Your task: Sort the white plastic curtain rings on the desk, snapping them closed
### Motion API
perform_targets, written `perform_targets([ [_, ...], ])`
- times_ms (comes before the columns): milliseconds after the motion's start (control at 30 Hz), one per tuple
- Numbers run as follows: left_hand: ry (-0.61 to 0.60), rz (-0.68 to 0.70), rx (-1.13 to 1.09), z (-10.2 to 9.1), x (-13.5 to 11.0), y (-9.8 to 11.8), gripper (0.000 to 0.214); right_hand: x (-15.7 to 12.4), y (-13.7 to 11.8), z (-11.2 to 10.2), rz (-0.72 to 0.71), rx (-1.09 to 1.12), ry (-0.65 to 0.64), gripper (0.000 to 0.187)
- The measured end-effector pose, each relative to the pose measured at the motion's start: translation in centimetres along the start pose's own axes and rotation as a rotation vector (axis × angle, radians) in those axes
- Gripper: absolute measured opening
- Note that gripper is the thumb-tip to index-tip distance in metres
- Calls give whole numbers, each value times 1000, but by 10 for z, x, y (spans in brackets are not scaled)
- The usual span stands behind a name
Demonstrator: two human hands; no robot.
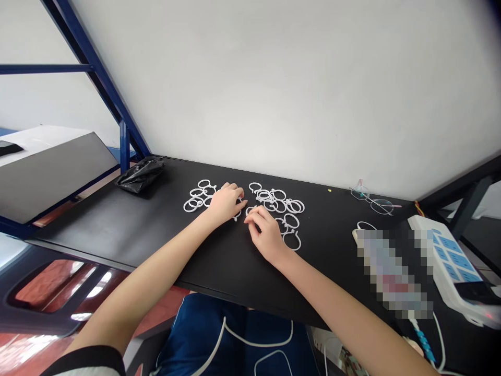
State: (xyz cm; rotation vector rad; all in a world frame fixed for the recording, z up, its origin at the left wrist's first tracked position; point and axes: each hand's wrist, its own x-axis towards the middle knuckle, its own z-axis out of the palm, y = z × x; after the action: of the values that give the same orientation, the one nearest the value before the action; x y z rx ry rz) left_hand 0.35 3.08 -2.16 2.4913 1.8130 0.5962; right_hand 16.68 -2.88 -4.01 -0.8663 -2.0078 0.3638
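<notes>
Many thin white plastic rings with small eyelets, like curtain rings, lie on the black desk in two groups. My left hand (227,202) rests palm down over the right side of the left group of rings (193,203); its fingers are loosely curved, with the thumb apart, and rings show beneath it. Just to its right, my right hand (266,232) has thumb and fingertips closed together at a white ring (249,210), partly hidden behind the fingers. Beyond and beside that hand spreads the right group of rings (291,221), several overlapping.
On the black desk (156,230) a crumpled black plastic bag (141,175) lies far left. Glasses (371,199), a blurred-out phone-like device (391,277) with a cable and a white power strip (450,261) are at right. A white wall rises behind; blue metal frame bars (97,73) stand left.
</notes>
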Motion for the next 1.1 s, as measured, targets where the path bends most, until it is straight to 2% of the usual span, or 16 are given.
perform_targets([
  [167,93,18,-75,-2,0,4,16,0,-2,-1,-22,18,51,24],
  [267,142,52,-239,-5,0,8,19,-1,-2,-2,-33,21,82,23],
  [333,133,86,-382,-8,0,11,24,-2,-2,-2,-37,18,96,23],
  [400,71,96,-510,-11,0,15,34,-2,-1,-1,-36,17,106,23],
  [533,-138,48,-789,-16,-1,21,53,-2,0,-1,-45,15,137,24],
  [767,-333,108,-950,-19,-4,23,42,-1,-1,0,-27,4,156,25],
  [933,-366,138,-1019,-21,-3,22,35,0,-2,-1,-29,3,184,21],
  [1100,-325,182,-1014,-20,-1,20,33,5,-5,-6,-13,35,290,16],
])
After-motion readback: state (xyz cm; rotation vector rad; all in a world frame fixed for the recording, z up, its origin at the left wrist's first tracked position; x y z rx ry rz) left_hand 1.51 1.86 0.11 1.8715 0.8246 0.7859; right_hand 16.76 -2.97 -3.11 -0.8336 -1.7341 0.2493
